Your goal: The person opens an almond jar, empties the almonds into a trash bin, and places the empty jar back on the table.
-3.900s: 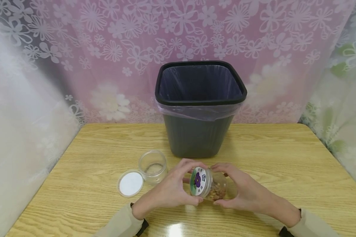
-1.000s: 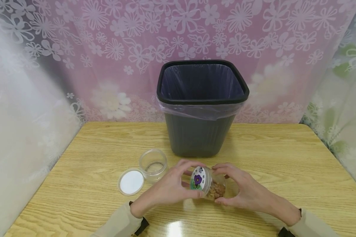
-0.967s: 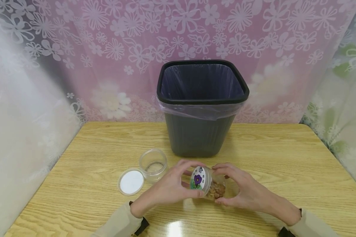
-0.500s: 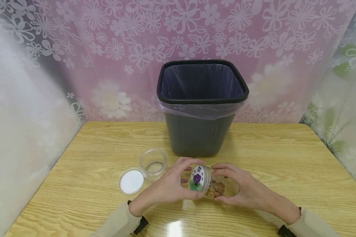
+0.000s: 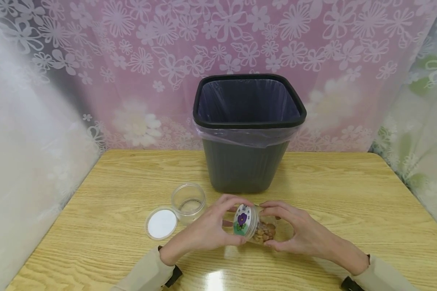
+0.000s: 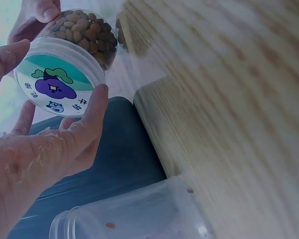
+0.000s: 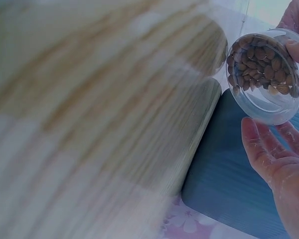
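Observation:
A clear jar (image 5: 273,222), part filled with brown nuts (image 5: 265,233), lies tilted on its side between both hands over the front of the table. Its round lid (image 5: 242,220) faces left and bears a white and green label with a purple plant picture. My left hand (image 5: 205,230) pinches the lid's rim between thumb and fingers, plain in the left wrist view too, where the lid (image 6: 55,82) faces the camera. Round the jar's bottom end, my right hand (image 5: 302,232) grips with thumb and fingers. The right wrist view shows the jar's base (image 7: 261,107) with nuts behind it.
An uncovered clear jar (image 5: 187,198) stands left of the hands. Against it leans or lies a white-centred disc lid (image 5: 162,223); which, I cannot tell. A dark bin (image 5: 244,165) with a purple liner stands behind on the wooden table (image 5: 131,178), before a floral curtain (image 5: 149,81).
The lid's label has turned somewhat, and the nuts have shifted inside the jar. Half a second ago my left fingers were spread wider off the lid; now they close on it again.

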Tool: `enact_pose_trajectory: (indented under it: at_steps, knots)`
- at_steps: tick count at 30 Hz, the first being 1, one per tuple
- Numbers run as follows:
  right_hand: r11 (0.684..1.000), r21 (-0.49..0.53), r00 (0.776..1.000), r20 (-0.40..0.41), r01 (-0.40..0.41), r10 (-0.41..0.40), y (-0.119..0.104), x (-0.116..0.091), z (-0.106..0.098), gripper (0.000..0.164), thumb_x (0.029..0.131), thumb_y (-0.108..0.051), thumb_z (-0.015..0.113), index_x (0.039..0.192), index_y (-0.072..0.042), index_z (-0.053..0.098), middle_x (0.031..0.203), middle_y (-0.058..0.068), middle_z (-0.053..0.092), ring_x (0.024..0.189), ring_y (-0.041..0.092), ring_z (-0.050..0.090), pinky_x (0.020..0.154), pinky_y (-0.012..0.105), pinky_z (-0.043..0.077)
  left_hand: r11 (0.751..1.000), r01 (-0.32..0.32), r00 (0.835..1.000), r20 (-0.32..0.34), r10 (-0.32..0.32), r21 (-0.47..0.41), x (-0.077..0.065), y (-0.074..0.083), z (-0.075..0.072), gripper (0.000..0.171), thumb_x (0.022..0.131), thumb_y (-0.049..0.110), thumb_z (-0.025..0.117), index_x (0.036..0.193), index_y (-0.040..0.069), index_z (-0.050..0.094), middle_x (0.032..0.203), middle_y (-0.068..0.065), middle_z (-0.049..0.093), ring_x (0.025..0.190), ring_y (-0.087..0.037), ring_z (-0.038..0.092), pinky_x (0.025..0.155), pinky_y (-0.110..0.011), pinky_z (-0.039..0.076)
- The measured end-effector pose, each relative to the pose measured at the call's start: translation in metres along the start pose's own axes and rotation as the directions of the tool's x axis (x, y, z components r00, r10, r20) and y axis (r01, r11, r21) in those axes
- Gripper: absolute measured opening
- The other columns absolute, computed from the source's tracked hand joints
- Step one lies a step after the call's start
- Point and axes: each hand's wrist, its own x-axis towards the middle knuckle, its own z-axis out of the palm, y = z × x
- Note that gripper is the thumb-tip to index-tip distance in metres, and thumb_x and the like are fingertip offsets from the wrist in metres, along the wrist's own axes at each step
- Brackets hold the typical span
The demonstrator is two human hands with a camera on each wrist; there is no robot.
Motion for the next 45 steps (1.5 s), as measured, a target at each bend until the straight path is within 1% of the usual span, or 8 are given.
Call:
enact_pose_trajectory:
  at_steps: [6, 13, 20, 25, 31, 38, 41, 45]
  knots:
    - [0.998, -0.005, 0.998, -0.036, 0.06, -0.06, 0.001, 0.0019, 0.0005, 0.065, 0.077, -0.026, 0.091, 0.133, -0.017, 0.06, 0.137, 0.004, 0.062, 0.12, 0.019, 0.065, 0.103, 0.012, 0.047, 0.998, 0.021, 1.0, 0.001, -0.021, -0.054, 0.0017, -0.0015, 0.0, 0.073, 0.081, 0.016, 0.085, 0.139, 0.044, 0.052, 0.142, 0.001, 0.045, 0.126, -0.027, 0.053, 0.091, -0.025, 0.058]
    - [0.998, -0.008, 0.997, -0.037, 0.07, -0.07, 0.0011, 0.0027, 0.0001, 0.064, 0.078, -0.027, 0.091, 0.133, -0.016, 0.061, 0.138, 0.004, 0.062, 0.121, 0.017, 0.065, 0.103, 0.011, 0.047, 0.994, 0.063, 0.998, -0.009, -0.064, -0.094, 0.0017, 0.0, 0.0001, 0.069, 0.082, 0.021, 0.085, 0.139, 0.043, 0.053, 0.145, -0.001, 0.046, 0.126, -0.029, 0.056, 0.084, -0.021, 0.06]
    - [0.997, -0.022, 0.996, -0.04, 0.08, -0.08, 0.0016, 0.0024, 0.0009, 0.063, 0.079, -0.029, 0.09, 0.133, -0.015, 0.061, 0.137, 0.004, 0.063, 0.121, 0.018, 0.064, 0.104, 0.011, 0.046, 0.992, 0.125, 0.991, -0.047, -0.126, -0.02, 0.0003, 0.0023, 0.0016, 0.062, 0.082, 0.038, 0.084, 0.134, 0.052, 0.054, 0.144, 0.006, 0.05, 0.12, -0.025, 0.06, 0.085, -0.032, 0.057]
    - [0.998, -0.004, 0.998, -0.028, 0.055, -0.055, 0.0021, 0.0015, 0.0011, 0.064, 0.078, -0.027, 0.09, 0.133, -0.016, 0.061, 0.138, 0.003, 0.062, 0.121, 0.016, 0.064, 0.093, 0.018, 0.055, 0.99, 0.138, 0.989, -0.059, -0.137, 0.014, -0.0002, 0.0029, 0.0019, 0.062, 0.082, 0.041, 0.083, 0.135, 0.052, 0.053, 0.141, 0.007, 0.051, 0.12, -0.023, 0.061, 0.09, -0.038, 0.054]
    - [0.999, 0.011, 0.998, -0.028, 0.052, -0.052, 0.0027, 0.0026, 0.0011, 0.064, 0.077, -0.024, 0.091, 0.133, -0.017, 0.06, 0.138, 0.003, 0.062, 0.12, 0.013, 0.063, 0.08, 0.024, 0.059, 0.993, 0.098, 0.995, -0.032, -0.096, 0.066, 0.0, 0.0017, 0.0005, 0.073, 0.082, 0.04, 0.084, 0.146, 0.043, 0.047, 0.148, -0.003, 0.046, 0.125, -0.025, 0.057, 0.085, -0.023, 0.058]
    - [0.998, 0.021, 0.998, -0.028, 0.054, -0.054, 0.0034, 0.0034, 0.0006, 0.065, 0.077, -0.024, 0.091, 0.133, -0.017, 0.06, 0.137, 0.004, 0.063, 0.118, 0.013, 0.063, 0.077, 0.023, 0.058, 0.988, -0.032, 0.999, 0.01, 0.031, 0.15, -0.0003, 0.0006, -0.0036, 0.085, 0.079, 0.024, 0.087, 0.148, 0.045, 0.042, 0.151, 0.004, 0.039, 0.136, -0.02, 0.047, 0.1, -0.035, 0.055]
    - [0.999, 0.039, 1.0, -0.008, 0.015, -0.014, 0.0034, 0.0026, 0.0004, 0.067, 0.076, -0.023, 0.092, 0.134, -0.02, 0.06, 0.138, 0.002, 0.062, 0.121, 0.012, 0.062, 0.078, 0.025, 0.059, 0.981, -0.088, 0.996, 0.027, 0.084, 0.172, 0.0006, -0.0002, -0.0044, 0.082, 0.079, 0.017, 0.086, 0.145, 0.042, 0.045, 0.152, 0.006, 0.037, 0.136, -0.018, 0.047, 0.1, -0.035, 0.055]
    - [0.999, 0.049, 1.0, -0.002, -0.01, 0.01, 0.0045, 0.0016, 0.0012, 0.068, 0.074, -0.02, 0.093, 0.133, -0.021, 0.06, 0.138, 0.001, 0.063, 0.121, 0.012, 0.062, 0.078, 0.027, 0.059, 0.977, -0.113, 0.993, 0.043, 0.107, 0.179, 0.0022, -0.002, -0.0048, 0.079, 0.08, 0.013, 0.085, 0.143, 0.04, 0.047, 0.151, 0.007, 0.038, 0.136, -0.017, 0.048, 0.098, -0.032, 0.055]
